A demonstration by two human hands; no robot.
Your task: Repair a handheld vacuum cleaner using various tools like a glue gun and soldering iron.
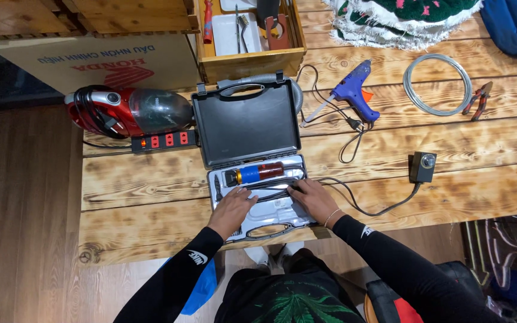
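Note:
An open grey tool case (pixel 246 122) lies on the wooden table (pixel 450 149), its lid tipped back. In its light tray rests a rotary tool (pixel 257 173) with a red, blue and gold body. A black cord (pixel 270 185) is coiled below the tool. My left hand (pixel 233 209) lies palm down on the tray's left half, fingers touching the cord. My right hand (pixel 313 199) rests on the tray's right side, fingertips on the cord's end. Both arms wear black sleeves.
A cord runs from the case to a black dial box (pixel 423 166). A blue glue gun (pixel 354 93), a wire coil (pixel 438 84) and red pliers (pixel 479 100) lie to the right. A red hand vacuum (pixel 130 112), a power strip (pixel 164 141) and a wooden box (pixel 252 60) stand behind.

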